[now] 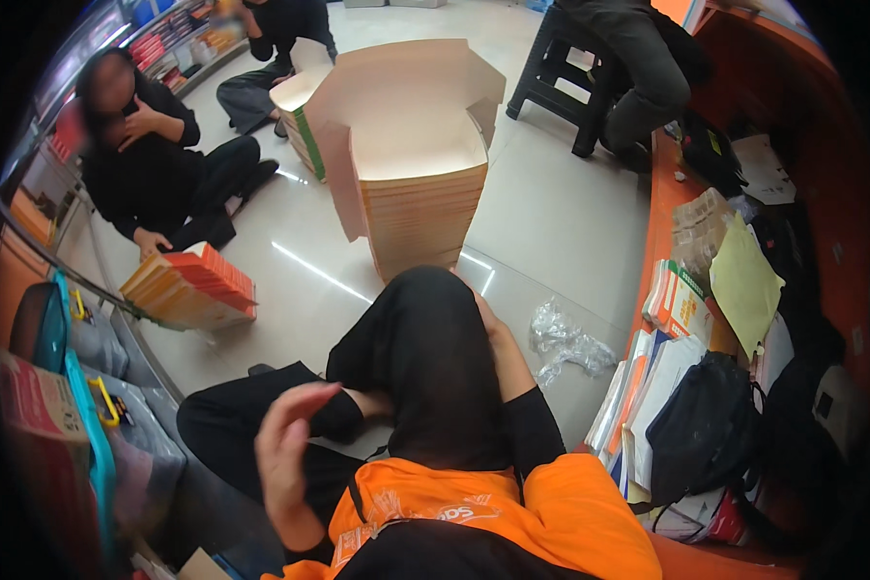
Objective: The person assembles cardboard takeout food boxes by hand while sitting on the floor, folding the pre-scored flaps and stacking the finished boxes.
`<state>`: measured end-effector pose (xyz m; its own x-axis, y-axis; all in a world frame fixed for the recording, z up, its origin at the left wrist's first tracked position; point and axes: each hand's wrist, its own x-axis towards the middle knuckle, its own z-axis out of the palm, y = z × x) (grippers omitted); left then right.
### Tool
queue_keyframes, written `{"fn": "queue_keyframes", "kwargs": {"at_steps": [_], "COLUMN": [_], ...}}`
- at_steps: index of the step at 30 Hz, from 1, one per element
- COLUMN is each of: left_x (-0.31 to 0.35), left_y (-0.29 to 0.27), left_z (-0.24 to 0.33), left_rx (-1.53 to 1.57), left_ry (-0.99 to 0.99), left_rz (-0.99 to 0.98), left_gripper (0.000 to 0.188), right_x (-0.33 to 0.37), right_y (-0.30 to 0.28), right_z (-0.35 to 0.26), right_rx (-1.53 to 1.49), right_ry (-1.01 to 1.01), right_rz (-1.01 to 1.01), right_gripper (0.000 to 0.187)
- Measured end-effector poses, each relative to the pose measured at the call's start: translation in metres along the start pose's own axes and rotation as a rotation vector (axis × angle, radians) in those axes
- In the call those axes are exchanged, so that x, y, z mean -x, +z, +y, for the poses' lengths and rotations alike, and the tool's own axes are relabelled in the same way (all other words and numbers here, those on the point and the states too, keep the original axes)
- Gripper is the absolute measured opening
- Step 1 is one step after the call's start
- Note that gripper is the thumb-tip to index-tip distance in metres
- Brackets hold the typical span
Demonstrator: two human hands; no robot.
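- Left hand (285,454): raised near left, fingers loosely spread, empty
- Right hand (488,324): on raised knee, fingers hidden, cannot tell
- Tall stack of flat tan cardboard boxes (418,208): just beyond knee, top one half-folded, flaps upright

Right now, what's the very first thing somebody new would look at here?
Probably the tall stack of flat cardboard boxes standing on the shiny floor in the middle. Next, the person's left hand, raised empty at the lower left, and the right hand resting on their black-clad knee.
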<state>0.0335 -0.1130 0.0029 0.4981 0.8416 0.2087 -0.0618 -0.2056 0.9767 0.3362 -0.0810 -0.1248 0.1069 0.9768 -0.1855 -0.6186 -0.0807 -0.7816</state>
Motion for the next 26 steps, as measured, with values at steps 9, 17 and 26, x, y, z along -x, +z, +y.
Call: {"fn": "queue_keyframes", "kwargs": {"at_steps": [9, 17, 26], "left_x": [0.165, 0.202, 0.178], "left_y": [-0.13, -0.159, -0.183], "left_z": [0.05, 0.012, -0.079], "left_rx": [-0.391, 0.001, 0.044], "left_ry": [0.485, 0.411, -0.071], "left_rz": [1.217, 1.035, 0.803], "left_gripper": [0.029, 0.026, 0.025], "right_x": [-0.025, -0.023, -0.107], "right_y": [-0.016, 0.107, 0.092], "right_z": [0.062, -0.098, -0.122], "right_rx": [0.619, 1.763, 2.345], "right_ry": [-0.198, -1.506, -0.554], "right_rz": [0.036, 0.442, -0.154], "right_gripper": [0.023, 0.062, 0.06]}}
